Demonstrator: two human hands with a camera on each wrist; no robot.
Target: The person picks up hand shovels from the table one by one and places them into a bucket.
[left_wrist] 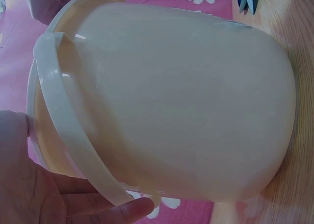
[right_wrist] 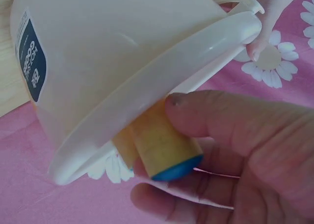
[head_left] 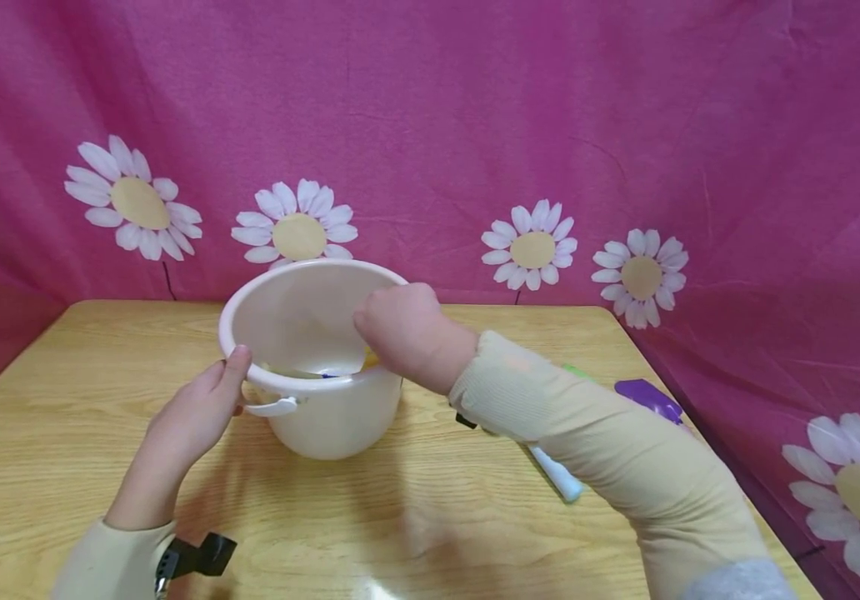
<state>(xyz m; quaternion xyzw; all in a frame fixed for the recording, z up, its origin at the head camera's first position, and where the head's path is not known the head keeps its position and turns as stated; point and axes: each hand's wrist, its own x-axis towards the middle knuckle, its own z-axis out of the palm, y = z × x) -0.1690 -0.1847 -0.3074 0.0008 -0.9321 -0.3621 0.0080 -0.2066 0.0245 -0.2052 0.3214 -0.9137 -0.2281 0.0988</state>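
A white plastic bucket with a white carrying handle stands on the wooden table. My left hand grips its near left rim, thumb on the edge and fingers below by the carrying handle. Over the bucket's right rim is my right hand. In the right wrist view, its thumb and fingers pinch a yellow handle with a blue end, at the bucket's mouth. Another yellow piece shows just behind that handle. Something blue lies inside the bucket; the near wall hides most of it.
To the right, partly behind my right sleeve, lie a purple scoop-like item, a light-blue handle and a bit of something green. A pink flowered cloth hangs behind the table.
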